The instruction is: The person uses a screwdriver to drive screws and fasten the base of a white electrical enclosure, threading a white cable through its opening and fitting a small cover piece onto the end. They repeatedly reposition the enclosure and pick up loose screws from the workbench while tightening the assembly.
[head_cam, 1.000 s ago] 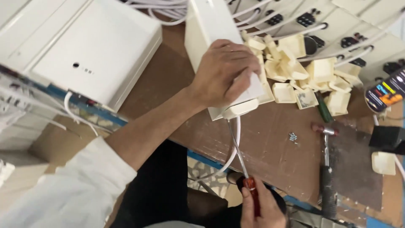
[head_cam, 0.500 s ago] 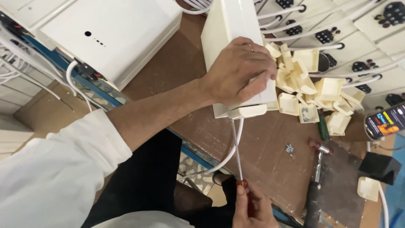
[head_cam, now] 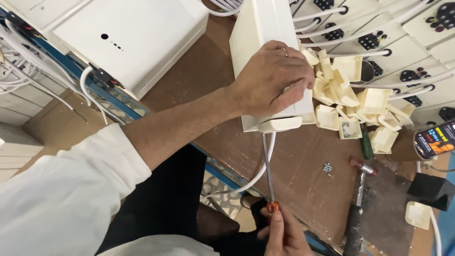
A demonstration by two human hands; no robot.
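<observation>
Head view: left hand (head_cam: 272, 78) spread over the near end of a cream plastic box (head_cam: 265, 28), fingers (head_cam: 296, 90) curled down its right side and pressed against it, pinning the box to the brown worktable (head_cam: 199, 85). Box lying at the middle of the table's far half, its near end capped by a small cream end cap (head_cam: 280, 124). Right hand (head_cam: 284, 234) at the bottom edge of the picture, closed around the orange handle (head_cam: 272, 206) of a screwdriver (head_cam: 268, 166), fingers pinching the handle, metal shaft running up and away to meet the box just under the end cap. White cable (head_cam: 258, 173) curving out from the same end, down past the table's near edge beside the shaft. Right of the box, touching it, a heap of small cream covers (head_cam: 350, 95). Farther right and far, rows of white socket boxes (head_cam: 403, 47) with cables. Near right on the table, a hammer (head_cam: 358, 204) with a black grip, a few loose screws (head_cam: 327, 167) just left of its head, and a green-handled tool (head_cam: 366, 142) near the heap. Far left, a large white casing (head_cam: 137, 42) with 1 dark hole.
</observation>
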